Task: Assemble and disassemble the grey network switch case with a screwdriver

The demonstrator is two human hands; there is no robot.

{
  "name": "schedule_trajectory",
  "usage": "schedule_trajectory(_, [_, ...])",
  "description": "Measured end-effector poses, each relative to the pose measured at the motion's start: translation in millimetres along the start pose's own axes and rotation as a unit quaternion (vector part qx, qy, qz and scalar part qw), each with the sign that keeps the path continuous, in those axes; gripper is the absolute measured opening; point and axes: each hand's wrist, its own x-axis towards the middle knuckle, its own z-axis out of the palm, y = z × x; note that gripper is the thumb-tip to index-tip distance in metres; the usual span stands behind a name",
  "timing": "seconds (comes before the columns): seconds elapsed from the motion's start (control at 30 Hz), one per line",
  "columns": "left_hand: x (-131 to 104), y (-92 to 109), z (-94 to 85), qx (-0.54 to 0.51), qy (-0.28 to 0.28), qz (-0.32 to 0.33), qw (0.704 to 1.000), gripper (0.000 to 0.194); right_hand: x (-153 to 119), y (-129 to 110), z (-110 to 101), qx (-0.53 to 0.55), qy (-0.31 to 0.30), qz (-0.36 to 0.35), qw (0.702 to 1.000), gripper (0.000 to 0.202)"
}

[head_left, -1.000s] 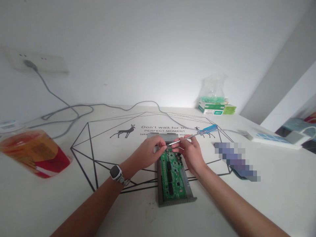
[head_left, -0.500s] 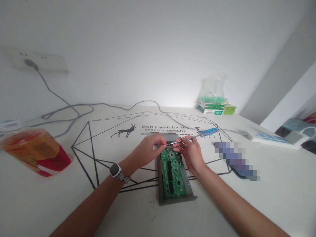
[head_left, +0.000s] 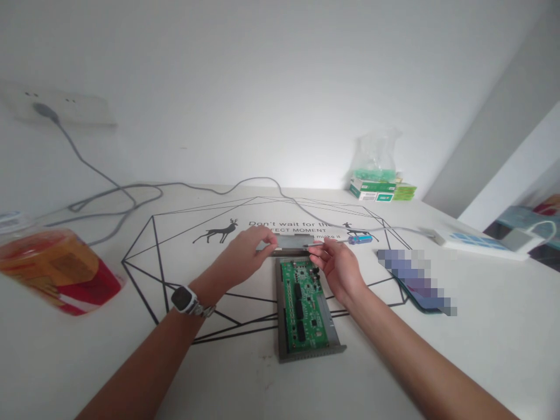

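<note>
My right hand point(head_left: 339, 265) holds a screwdriver point(head_left: 360, 240) with a blue handle. Its shaft runs left between the fingers, over a grey metal cover point(head_left: 295, 240). At the left end of that cover, my left hand point(head_left: 251, 252) is closed in a pinch; whatever lies between its fingertips is too small to make out. Below both hands lies a grey metal housing point(head_left: 282, 347) with a green circuit board point(head_left: 308, 309) in it. Black chips and small parts stand on the board. The cover sits just beyond the housing's far end.
An orange and red plastic container point(head_left: 65, 271) stands at the left. To the right lie a pixelated phone-like object point(head_left: 415, 283) and a white power strip point(head_left: 479, 244). A grey cable point(head_left: 227, 189) crosses the back. Green boxes point(head_left: 371, 189) under a clear bag stand at the back right.
My left hand has moved left and slightly up, away from the screwdriver's tip. The screwdriver has shifted left and lies flatter. More of the cover and the board's far end now shows.
</note>
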Motion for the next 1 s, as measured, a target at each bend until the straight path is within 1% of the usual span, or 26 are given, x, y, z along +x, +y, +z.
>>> schedule_trajectory(0.1, [-1,-10,-9.8,0.053,-0.068,-0.038,0.996,0.017,-1,1,-1,-0.011,-0.007,-0.007,1.000,0.017])
schedule_trajectory(0.17, [-4,-13,-13.4,0.077,-0.116,-0.072,0.988,0.016,-2,2,-1,-0.017,-0.013,-0.010,1.000,0.015])
schedule_trajectory(0.27, [-8,-16,-13.4,0.105,-0.177,-0.130,0.970,0.015,-2,3,-1,-0.022,-0.019,-0.012,0.999,0.014])
schedule_trajectory(0.33, [-11,-16,-10.8,0.121,-0.201,-0.156,0.959,0.014,-2,4,-1,-0.025,-0.020,-0.011,0.999,0.014])
schedule_trajectory(0.43, [-12,-17,-6.5,0.129,-0.211,-0.165,0.955,0.012,-1,5,-2,-0.031,-0.023,-0.008,0.999,0.014])
schedule_trajectory(0.6, [-12,-23,-7.6,0.076,-0.186,-0.153,0.968,0.013,1,7,-5,-0.037,-0.041,-0.013,0.998,0.018])
schedule_trajectory(0.67, [-13,-28,-11.4,0.072,-0.174,-0.168,0.968,0.012,1,7,-6,-0.038,-0.044,-0.016,0.998,0.019])
schedule_trajectory(0.73, [-14,-33,-15.3,0.089,-0.173,-0.194,0.961,0.009,2,8,-7,-0.038,-0.046,-0.017,0.998,0.017])
schedule_trajectory(0.87, [-17,-40,-19.2,0.097,-0.202,-0.244,0.943,0.003,1,8,-6,-0.036,-0.049,-0.013,0.998,0.014])
schedule_trajectory(1.0, [-18,-42,-18.5,0.090,-0.206,-0.252,0.941,0.003,1,8,-6,-0.039,-0.051,-0.013,0.998,0.016])
